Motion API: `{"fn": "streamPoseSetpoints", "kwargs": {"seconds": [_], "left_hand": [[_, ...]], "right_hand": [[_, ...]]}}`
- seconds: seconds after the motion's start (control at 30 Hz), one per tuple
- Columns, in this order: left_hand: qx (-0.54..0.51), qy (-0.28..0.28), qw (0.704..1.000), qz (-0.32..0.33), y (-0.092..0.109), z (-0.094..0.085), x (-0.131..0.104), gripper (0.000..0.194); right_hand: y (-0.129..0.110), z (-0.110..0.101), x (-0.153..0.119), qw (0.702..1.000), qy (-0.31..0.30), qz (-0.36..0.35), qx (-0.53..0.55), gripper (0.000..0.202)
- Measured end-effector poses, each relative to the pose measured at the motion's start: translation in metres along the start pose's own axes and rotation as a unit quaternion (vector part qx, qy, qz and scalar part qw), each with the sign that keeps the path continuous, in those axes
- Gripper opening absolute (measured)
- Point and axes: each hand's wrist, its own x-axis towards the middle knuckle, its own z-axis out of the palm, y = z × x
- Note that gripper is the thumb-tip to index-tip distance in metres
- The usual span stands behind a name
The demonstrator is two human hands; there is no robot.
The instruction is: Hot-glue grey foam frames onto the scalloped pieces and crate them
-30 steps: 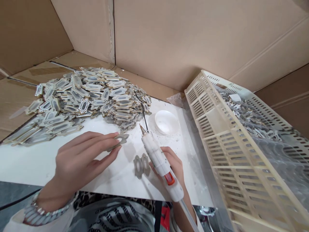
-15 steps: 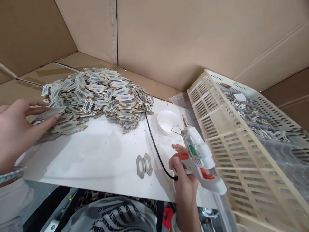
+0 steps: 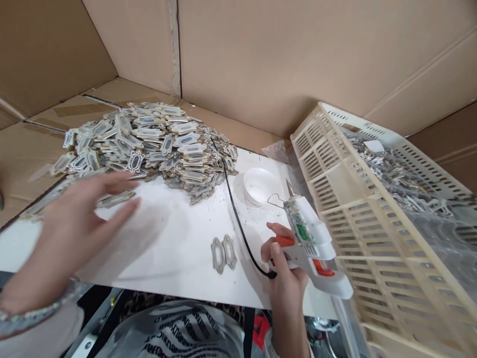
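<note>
My right hand [image 3: 285,263] is wrapped round the handle of a white and orange glue gun [image 3: 305,233], whose metal nozzle points up and away. My left hand [image 3: 80,214], smeared by motion, hovers over the table's left part, just in front of the heap. Its thumb and fingers are apart, and no piece shows between them. The big heap of flat grey, frame-shaped pieces [image 3: 149,141] covers the back left. Two similar frame pieces [image 3: 223,253] lie side by side on the white table [image 3: 171,248], left of the glue gun.
Behind the glue gun stands a small white bowl [image 3: 257,186] by a bent wire. A cream plastic crate [image 3: 357,219] with bagged metal parts takes up the right side. A black cord [image 3: 238,219] crosses the table. Cardboard walls [image 3: 238,59] enclose the back.
My left hand has let go of a flat grey piece at the heap's left edge and moved right and nearer to me. My right hand keeps the glue gun nearly still.
</note>
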Motion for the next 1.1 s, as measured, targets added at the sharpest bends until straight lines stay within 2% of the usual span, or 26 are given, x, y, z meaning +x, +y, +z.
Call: {"fn": "streamPoseSetpoints", "kwargs": {"seconds": [0.07, 0.1, 0.17, 0.23, 0.33, 0.53, 0.63, 0.77, 0.87, 0.97, 1.1], "left_hand": [[-0.021, -0.096, 0.991, 0.094, 0.036, 0.016, -0.010, 0.025], [-0.056, -0.104, 0.981, 0.153, 0.051, 0.026, -0.016, 0.029], [-0.085, -0.151, 0.965, 0.198, 0.075, 0.044, -0.027, 0.048], [-0.076, -0.214, 0.946, 0.230, 0.090, 0.057, -0.036, 0.064], [-0.042, -0.261, 0.930, 0.257, 0.098, 0.067, -0.041, 0.064], [0.002, -0.244, 0.934, 0.262, 0.095, 0.070, -0.040, 0.056], [0.009, -0.210, 0.940, 0.270, 0.093, 0.069, -0.039, 0.047], [0.030, -0.157, 0.943, 0.290, 0.086, 0.064, -0.037, 0.030], [0.005, -0.165, 0.947, 0.275, 0.080, 0.064, -0.039, 0.029], [-0.034, -0.172, 0.948, 0.267, 0.076, 0.067, -0.043, 0.030], [-0.053, -0.131, 0.954, 0.266, 0.074, 0.067, -0.043, 0.024]], "right_hand": [[0.000, 0.001, 0.000, 1.000, -0.001, 0.012, 0.013, 0.025], [0.000, 0.001, 0.000, 1.000, 0.002, 0.019, 0.019, 0.026], [-0.001, 0.001, 0.000, 0.999, 0.014, 0.039, 0.033, 0.028], [-0.004, 0.002, 0.000, 0.996, 0.029, 0.063, 0.049, 0.031], [-0.007, 0.003, 0.001, 0.995, 0.043, 0.071, 0.055, 0.031], [-0.006, 0.001, -0.001, 0.996, 0.045, 0.064, 0.035, 0.025], [-0.003, -0.002, -0.002, 0.999, 0.029, 0.041, 0.010, 0.018], [-0.002, -0.005, 0.000, 1.000, -0.008, 0.013, -0.020, 0.022], [-0.002, -0.005, 0.000, 1.000, -0.009, -0.006, -0.026, 0.015], [-0.003, -0.005, -0.001, 0.999, -0.009, -0.008, -0.031, 0.021], [-0.003, -0.007, -0.002, 0.999, -0.015, -0.012, -0.041, 0.022]]}}
